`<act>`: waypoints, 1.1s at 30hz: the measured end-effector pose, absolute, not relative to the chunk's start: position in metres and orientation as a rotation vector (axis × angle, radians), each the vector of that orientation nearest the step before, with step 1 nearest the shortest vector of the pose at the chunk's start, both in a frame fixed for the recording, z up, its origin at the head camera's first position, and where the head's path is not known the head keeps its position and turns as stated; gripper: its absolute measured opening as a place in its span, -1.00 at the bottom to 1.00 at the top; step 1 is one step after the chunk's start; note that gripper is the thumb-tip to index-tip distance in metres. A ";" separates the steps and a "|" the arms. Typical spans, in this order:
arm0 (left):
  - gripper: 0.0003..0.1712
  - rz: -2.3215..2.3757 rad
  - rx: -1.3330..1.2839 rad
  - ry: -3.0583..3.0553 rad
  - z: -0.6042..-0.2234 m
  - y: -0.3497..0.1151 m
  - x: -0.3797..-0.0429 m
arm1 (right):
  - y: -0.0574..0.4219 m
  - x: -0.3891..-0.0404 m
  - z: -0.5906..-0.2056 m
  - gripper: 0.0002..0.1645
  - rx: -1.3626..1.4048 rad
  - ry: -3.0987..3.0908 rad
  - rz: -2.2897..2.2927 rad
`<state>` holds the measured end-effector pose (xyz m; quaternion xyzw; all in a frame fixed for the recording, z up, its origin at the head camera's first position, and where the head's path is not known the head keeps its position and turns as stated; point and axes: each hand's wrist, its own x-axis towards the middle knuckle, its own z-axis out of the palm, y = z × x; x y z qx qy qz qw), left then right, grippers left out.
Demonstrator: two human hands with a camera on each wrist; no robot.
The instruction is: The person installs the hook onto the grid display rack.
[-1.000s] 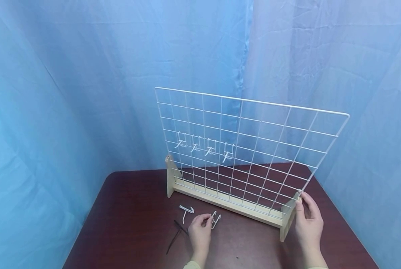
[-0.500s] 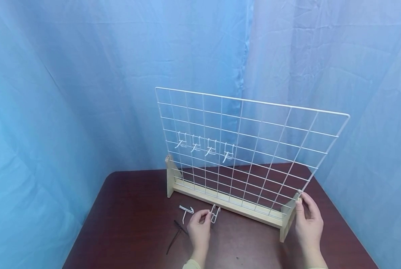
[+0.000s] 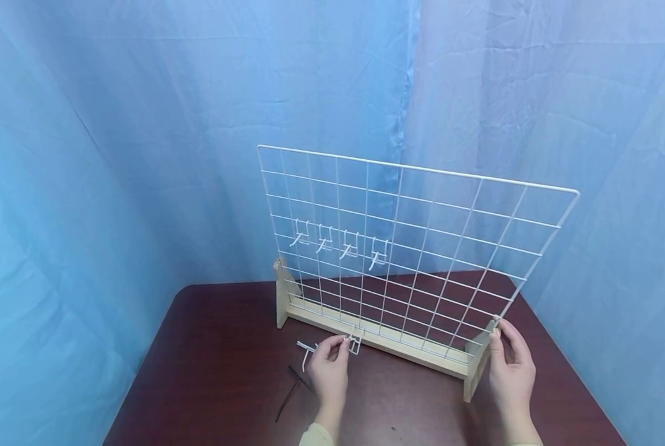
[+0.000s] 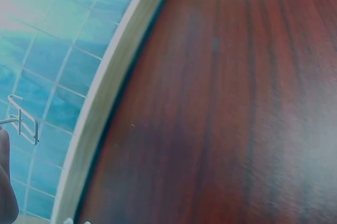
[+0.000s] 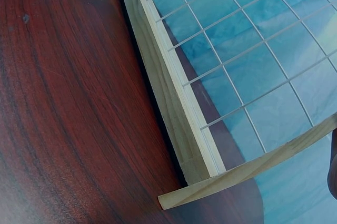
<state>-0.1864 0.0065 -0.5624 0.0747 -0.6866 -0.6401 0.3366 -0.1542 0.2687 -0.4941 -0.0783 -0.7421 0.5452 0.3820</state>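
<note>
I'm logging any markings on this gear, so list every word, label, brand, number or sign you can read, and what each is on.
None: no readable text shows on the white wire grid panel, wooden stand, four hung hooks, the held hook in the left hand, the blue curtain or the table. The dark speck on the table is too small to identify.

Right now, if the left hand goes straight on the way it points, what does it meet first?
Left hand: probably the wire grid low down, or the wooden bar at its foot. The hook in its grip leads, so likely touches first. Depth is unclear.
</note>
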 end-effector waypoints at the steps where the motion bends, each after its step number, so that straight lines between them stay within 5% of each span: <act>1: -0.88 -1.670 0.194 -1.783 -0.559 0.007 -0.187 | 0.269 -0.154 -0.494 -0.65 -0.197 -1.889 1.395; 23: -0.90 -1.799 -0.038 -1.551 -0.444 0.033 -0.174 | 0.277 -0.160 -0.508 -0.64 -0.213 -1.900 1.397; 33: -0.86 -1.750 -0.165 -1.507 -0.440 0.050 -0.190 | 0.270 -0.155 -0.495 -0.65 -0.159 -1.846 1.434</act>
